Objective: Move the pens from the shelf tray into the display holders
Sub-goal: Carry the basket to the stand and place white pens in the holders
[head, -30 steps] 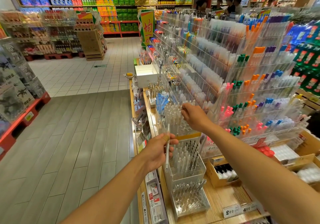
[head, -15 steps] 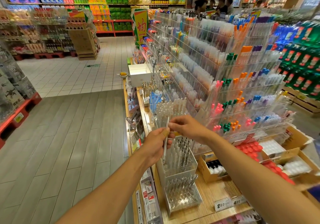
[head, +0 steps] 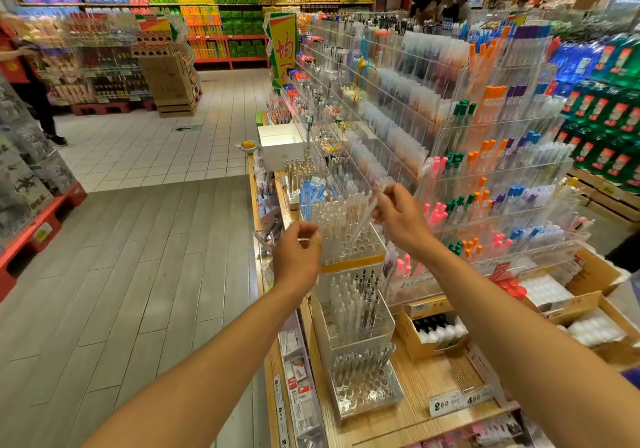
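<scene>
- Right hand point(head: 398, 217) pinches a clear pen point(head: 369, 213), tilted over the top display holder point(head: 349, 246).
- Left hand point(head: 299, 257), fingers curled; whether it holds anything, I cannot tell.

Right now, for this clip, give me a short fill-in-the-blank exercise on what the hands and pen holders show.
1. The pen is pinched by the ____ hand.
2. The pen's lower tip points into the ____ tier of the stepped holder.
3. The band under that tier is ____.
4. The tier nearest the camera has mostly ____ holes.

Missing words: right; top; yellow; empty
</scene>
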